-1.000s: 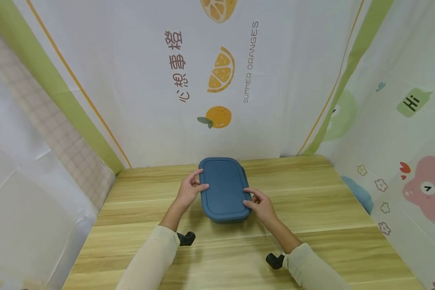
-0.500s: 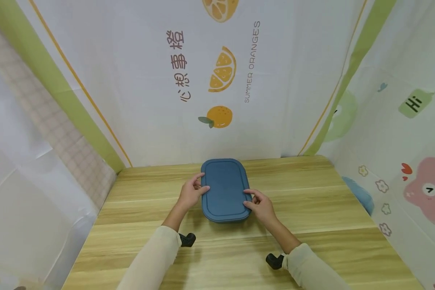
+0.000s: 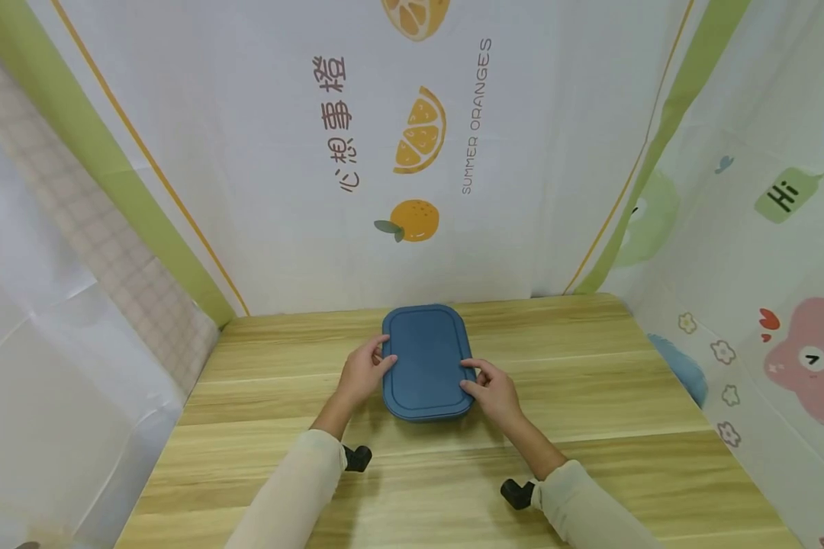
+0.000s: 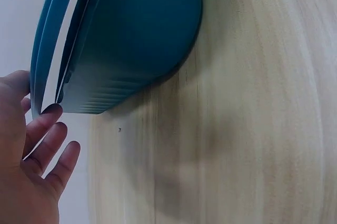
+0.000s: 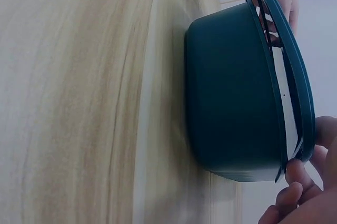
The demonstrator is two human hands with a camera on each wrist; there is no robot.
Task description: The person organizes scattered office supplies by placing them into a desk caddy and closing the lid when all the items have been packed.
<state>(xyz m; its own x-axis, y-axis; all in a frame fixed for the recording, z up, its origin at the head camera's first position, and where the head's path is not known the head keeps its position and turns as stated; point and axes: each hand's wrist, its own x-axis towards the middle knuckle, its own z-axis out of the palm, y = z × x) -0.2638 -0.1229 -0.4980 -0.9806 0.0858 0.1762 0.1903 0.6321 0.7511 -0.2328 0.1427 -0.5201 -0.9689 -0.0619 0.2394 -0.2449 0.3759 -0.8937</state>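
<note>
A blue rounded-rectangular lid (image 3: 429,362) sits over a deep box (image 5: 231,92) of the same colour standing on the table. Both wrist views show a narrow light gap between the lid's edge and the box's rim, so the lid is slightly raised. My left hand (image 3: 360,374) pinches the lid's left edge, thumb on top and fingers beneath. At the opposite side, my right hand (image 3: 500,393) pinches the lid's right edge nearer the front. From above, the lid hides the inside of the box.
The wood-grain table (image 3: 556,366) extends around the box on all sides. Behind it hangs a white cloth (image 3: 508,252) printed with oranges, and another patterned cloth (image 3: 741,320) lines the right. Black wrist-camera mounts (image 3: 358,458) stick out from both sleeves.
The lid has shifted slightly toward me and now covers more of the box's front. My left hand has moved a little nearer along with it; the right has barely moved.
</note>
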